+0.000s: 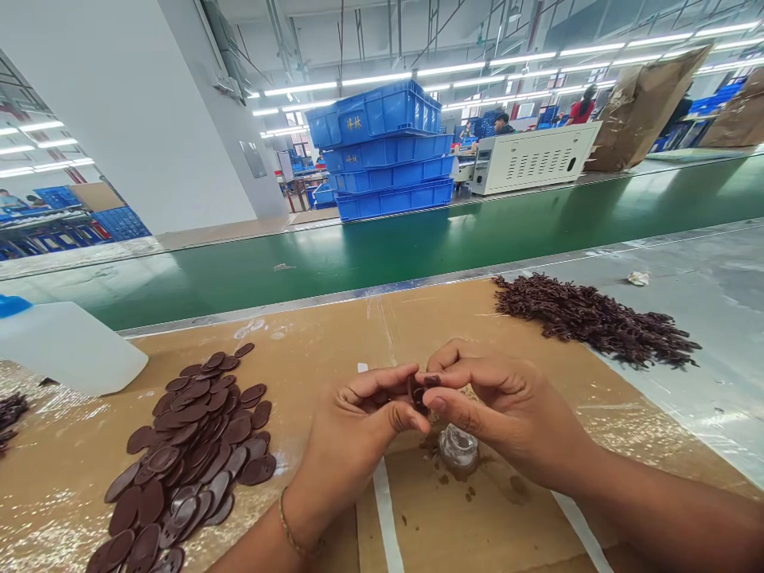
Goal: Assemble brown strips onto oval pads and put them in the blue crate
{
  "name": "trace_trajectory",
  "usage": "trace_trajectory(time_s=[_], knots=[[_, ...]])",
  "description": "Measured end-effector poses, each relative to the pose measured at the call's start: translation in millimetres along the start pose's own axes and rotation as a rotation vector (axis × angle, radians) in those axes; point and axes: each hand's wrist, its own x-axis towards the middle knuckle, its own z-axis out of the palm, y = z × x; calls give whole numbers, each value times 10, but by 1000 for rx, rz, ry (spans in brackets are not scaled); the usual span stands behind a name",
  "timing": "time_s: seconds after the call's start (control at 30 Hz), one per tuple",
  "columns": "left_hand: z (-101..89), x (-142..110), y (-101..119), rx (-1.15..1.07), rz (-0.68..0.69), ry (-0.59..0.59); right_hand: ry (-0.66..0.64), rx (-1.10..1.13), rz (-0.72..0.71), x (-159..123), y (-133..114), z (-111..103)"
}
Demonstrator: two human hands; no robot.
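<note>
- Pinching a small dark brown piece (419,391) between them, the fingers (382,381) of the left hand (352,434) and the fingers (459,368) of the right hand (507,415) are clenching closely together, with the piece sitting at their tips above the desk (334,334).
- Lying just below the hands, a small clear glass jar (458,447) is resting on the brown cardboard covering the desk, among dark crumbs.
- Spreading left of the left hand, a heap of flat oval brown pieces (191,446) is overlapping across the desk.
- Sprawling beyond the right hand, a pile of tangled dark brown strips (590,322) is straddling the desk's far edge.
- Standing at the far left, a white plastic bottle with a blue cap (65,346) is lying on its side.
- Running behind the desk, a green conveyor belt (358,263) is crossing the view.
- Rising beyond it, stacked blue plastic crates (382,151) are standing beside a white machine casing (531,159).
- Working in the distance, a co-worker in a red top (582,107) is visible only small.
</note>
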Motion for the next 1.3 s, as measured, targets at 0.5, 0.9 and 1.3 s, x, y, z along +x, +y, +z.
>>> trace_trajectory(time_s=[0.5,0.9,1.3], knots=[[-7,3,-27,-53,-6,-29,-6,21,18,-18,18,-7],[-4,-4,-15,-68,-12,-39,-17,4,10,-5,21,-8],[6,-4,-1,-52,-24,-35,-33,12,30,-19,14,-16]])
